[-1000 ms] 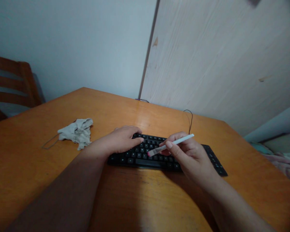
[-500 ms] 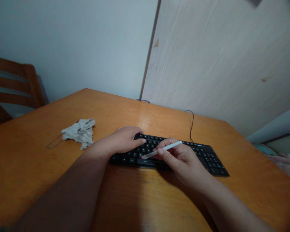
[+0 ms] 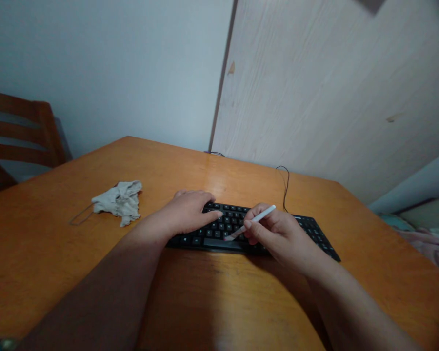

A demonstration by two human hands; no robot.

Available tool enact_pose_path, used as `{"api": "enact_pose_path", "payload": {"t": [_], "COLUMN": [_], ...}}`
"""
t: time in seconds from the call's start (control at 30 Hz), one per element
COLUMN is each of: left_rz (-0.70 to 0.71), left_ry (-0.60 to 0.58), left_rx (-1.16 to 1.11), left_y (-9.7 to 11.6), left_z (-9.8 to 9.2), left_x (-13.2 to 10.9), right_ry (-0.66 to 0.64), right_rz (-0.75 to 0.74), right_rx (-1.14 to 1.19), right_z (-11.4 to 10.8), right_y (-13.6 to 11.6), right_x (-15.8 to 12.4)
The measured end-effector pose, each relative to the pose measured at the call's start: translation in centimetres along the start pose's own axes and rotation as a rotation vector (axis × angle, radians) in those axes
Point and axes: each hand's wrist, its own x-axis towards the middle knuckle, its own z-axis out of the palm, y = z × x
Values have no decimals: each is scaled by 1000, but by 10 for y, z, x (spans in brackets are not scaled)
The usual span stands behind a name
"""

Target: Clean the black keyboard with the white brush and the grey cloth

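A black keyboard (image 3: 314, 236) lies on the orange wooden table (image 3: 212, 292). My left hand (image 3: 186, 212) rests flat on the keyboard's left end, fingers stretched over the keys, holding nothing. My right hand (image 3: 278, 231) is pinched round a thin white brush (image 3: 258, 218). The brush slants down to the left, and its pinkish tip touches the lower key rows near the space bar.
A crumpled grey cloth (image 3: 117, 201) with a thin loop lies on the table to the left. The keyboard's black cable (image 3: 285, 183) runs back to the pale wood-grain panel (image 3: 332, 87). A wooden chair (image 3: 18, 136) stands at far left, bedding at far right.
The brush tip moved left along the lower keys, then a little back right, and the handle swung lower and nearer my hand. My left hand stayed on the keyboard.
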Motion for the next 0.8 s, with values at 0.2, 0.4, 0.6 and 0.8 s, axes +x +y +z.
{"api": "enact_pose_path", "payload": {"t": [0.2,0.4,0.6,0.8], "left_rz": [23,49,60,69], "left_ry": [28,28,25,-4], "left_rx": [18,23,7,16], "left_y": [8,13,15,16], "left_z": [3,2,4,6], "left_x": [-1,-2,-2,-1], "right_ry": [3,-10,-5,-7], "right_rz": [-9,10,-4,7], "right_rx": [-95,-180,-241,-284], "right_z": [-15,-26,-34,-42], "right_y": [2,5,4,-1], "right_x": [0,0,-2,-5]}}
